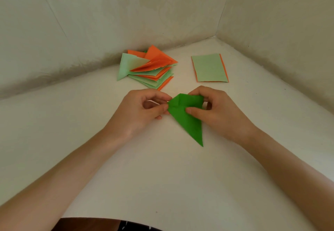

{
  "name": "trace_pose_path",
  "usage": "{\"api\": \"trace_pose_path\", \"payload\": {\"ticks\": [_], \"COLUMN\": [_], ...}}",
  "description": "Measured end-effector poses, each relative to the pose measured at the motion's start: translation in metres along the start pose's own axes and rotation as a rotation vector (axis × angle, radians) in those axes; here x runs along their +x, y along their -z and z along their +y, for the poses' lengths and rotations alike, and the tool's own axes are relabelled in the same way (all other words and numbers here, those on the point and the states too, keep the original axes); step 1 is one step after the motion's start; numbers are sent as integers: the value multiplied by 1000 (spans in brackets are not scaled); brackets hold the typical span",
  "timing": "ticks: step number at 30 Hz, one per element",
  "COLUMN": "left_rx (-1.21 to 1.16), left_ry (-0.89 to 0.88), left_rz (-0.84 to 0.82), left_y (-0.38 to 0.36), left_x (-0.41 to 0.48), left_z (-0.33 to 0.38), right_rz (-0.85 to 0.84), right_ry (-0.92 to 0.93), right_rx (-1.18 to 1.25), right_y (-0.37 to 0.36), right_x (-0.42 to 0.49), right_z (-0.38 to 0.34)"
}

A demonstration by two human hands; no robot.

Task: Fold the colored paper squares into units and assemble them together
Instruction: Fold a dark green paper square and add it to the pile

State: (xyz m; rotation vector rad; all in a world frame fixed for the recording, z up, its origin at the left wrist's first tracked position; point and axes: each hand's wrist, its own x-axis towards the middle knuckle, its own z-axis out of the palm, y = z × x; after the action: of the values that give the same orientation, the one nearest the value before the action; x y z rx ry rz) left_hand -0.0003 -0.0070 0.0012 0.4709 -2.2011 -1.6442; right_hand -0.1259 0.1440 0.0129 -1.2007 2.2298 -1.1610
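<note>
A dark green paper unit (188, 120), partly folded into a long pointed shape, lies in the middle of the white table with its tip toward me. My left hand (142, 109) pinches its left corner between thumb and forefinger. My right hand (216, 111) grips the upper right part, thumb pressed on top and fingers curled over the far edge. A heap of folded orange and pale green units (150, 67) sits behind my left hand. A small stack of flat paper squares (209, 67), pale green on top with orange beneath, lies behind my right hand.
The white table (162, 176) runs into a corner where two pale walls (180, 4) meet behind the papers. Its near edge (126, 219) is at the bottom, with dark clothing below it.
</note>
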Motion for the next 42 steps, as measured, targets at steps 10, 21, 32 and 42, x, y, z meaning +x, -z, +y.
{"api": "trace_pose_path", "payload": {"ticks": [10, 21, 32, 42], "left_rx": [678, 653, 866, 1139], "left_ry": [-315, -315, -523, -723], "left_rz": [44, 16, -38, -69], "left_y": [7, 2, 0, 8], "left_x": [1, 8, 6, -11], "left_z": [-11, -12, -10, -7], "right_rz": [148, 133, 134, 39], "right_ry": [369, 434, 561, 698], "right_rx": [-513, -617, -698, -881], "right_y": [-5, -13, -10, 2], "right_x": [5, 5, 7, -15], "right_z": [17, 16, 19, 17]}}
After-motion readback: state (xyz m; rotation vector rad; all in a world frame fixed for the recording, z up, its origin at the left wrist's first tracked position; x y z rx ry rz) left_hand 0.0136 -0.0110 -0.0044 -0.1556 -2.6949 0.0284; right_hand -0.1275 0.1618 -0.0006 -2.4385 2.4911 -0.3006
